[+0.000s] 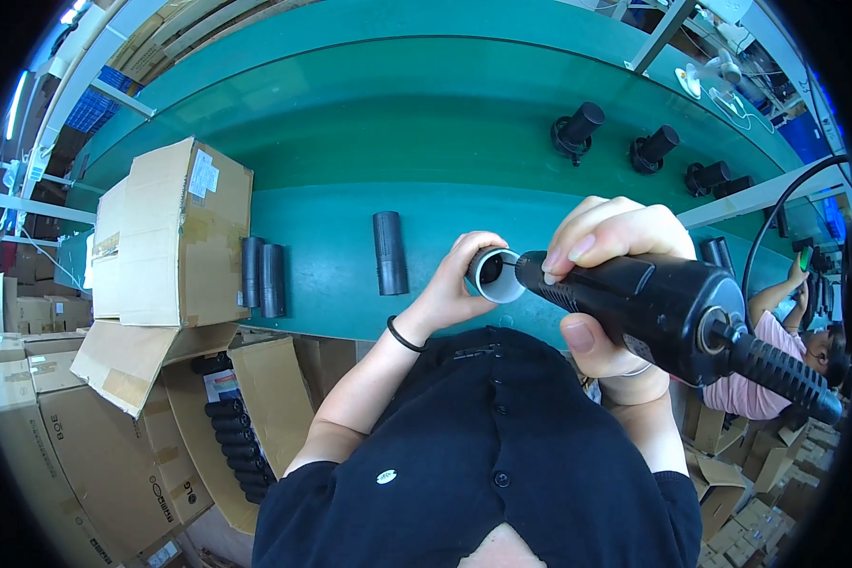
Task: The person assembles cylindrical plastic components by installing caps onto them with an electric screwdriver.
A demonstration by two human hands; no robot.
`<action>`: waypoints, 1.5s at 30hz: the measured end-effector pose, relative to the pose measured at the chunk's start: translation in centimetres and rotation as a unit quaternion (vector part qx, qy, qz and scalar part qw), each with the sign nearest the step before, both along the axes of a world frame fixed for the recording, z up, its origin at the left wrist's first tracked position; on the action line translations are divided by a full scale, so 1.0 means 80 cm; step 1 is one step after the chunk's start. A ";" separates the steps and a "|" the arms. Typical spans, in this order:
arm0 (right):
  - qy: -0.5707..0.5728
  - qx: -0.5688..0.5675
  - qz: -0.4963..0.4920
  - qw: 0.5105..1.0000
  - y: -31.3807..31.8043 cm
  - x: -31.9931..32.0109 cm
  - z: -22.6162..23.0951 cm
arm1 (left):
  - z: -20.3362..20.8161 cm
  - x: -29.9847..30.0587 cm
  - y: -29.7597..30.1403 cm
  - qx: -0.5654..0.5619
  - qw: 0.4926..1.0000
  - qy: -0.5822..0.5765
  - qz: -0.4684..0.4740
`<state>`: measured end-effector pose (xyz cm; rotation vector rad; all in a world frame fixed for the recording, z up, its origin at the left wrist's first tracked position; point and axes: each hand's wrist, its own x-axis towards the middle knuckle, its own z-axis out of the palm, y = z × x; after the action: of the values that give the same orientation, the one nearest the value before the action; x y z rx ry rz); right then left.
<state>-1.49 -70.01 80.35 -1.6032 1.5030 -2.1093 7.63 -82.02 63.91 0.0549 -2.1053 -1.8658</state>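
Stacked cartons (95, 440) fill the floor left of the teal bench (322, 208); black cylinders (390, 253) rest on it. At the bench's near edge, the left hand (452, 284) has fingers clamped round a tube (508, 288), the right hand (625, 237) round a black driver (672, 298). A co-worker (753, 379) is by the bench's right end.

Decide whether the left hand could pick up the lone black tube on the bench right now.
Probably not: the left hand holds a white-lined tube that the black tool in the right hand points into. Otherwise, the way to the lone black tube looks free.
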 end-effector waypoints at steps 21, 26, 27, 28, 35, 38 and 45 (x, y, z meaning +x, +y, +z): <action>-0.023 0.057 0.058 0.996 -0.006 0.004 0.014 | 0.004 0.004 0.002 0.017 1.000 -0.012 0.007; -0.051 0.048 0.072 0.995 -0.008 0.004 0.012 | -0.005 0.005 0.005 0.026 1.000 0.013 0.012; -0.051 0.048 0.072 0.995 -0.007 0.005 0.012 | -0.006 0.005 0.005 0.026 1.000 0.013 0.012; -0.067 0.064 0.062 0.994 -0.005 0.007 0.014 | -0.006 0.004 0.004 0.019 1.000 0.017 0.010; -0.049 0.067 0.061 0.995 -0.001 0.003 -0.001 | -0.011 0.006 0.000 -0.044 0.999 0.017 0.004; -0.057 0.058 0.066 0.995 -0.005 0.010 0.026 | 0.007 0.006 0.001 0.017 1.000 -0.014 0.002; -0.013 0.000 0.071 0.997 -0.001 -0.003 0.012 | -0.015 0.002 -0.005 0.010 1.000 0.012 -0.006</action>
<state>-1.71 -70.12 81.32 -1.6239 1.3403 -2.0451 7.80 -82.46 62.68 0.0258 -2.0768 -1.8845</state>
